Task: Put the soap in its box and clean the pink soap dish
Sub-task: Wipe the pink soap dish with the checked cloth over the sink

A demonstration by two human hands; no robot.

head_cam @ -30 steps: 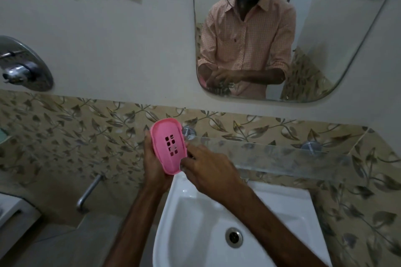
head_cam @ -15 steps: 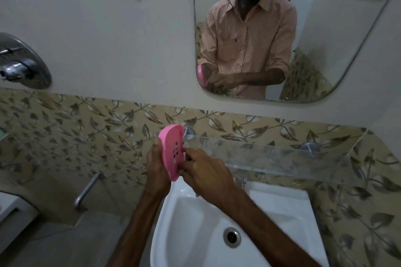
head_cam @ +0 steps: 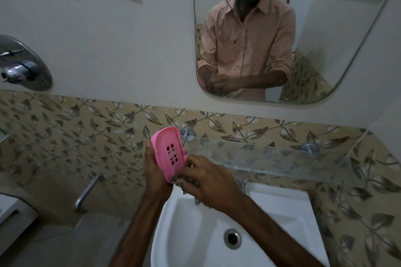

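Note:
My left hand (head_cam: 155, 172) grips the pink soap dish (head_cam: 168, 151) from its left side and holds it tilted on edge above the left rim of the white sink (head_cam: 282, 219). The dish's inside, with several drain slots, faces me. My right hand (head_cam: 208, 182) is closed on a dark scrubbing cloth (head_cam: 191, 181), pressed against the dish's lower right edge. The cloth is mostly hidden under my fingers. No soap or soap box is in view.
A frosted glass shelf (head_cam: 271, 158) runs along the leaf-patterned tile wall just behind my hands. A mirror (head_cam: 314, 39) above reflects a person in a checked shirt. A metal pipe (head_cam: 86, 191) sticks out at lower left, a chrome shower valve (head_cam: 21, 67) at far left.
The dish has turned from nearly edge-on to show its slotted inside again. My right hand has slid down to the dish's lower edge with the cloth.

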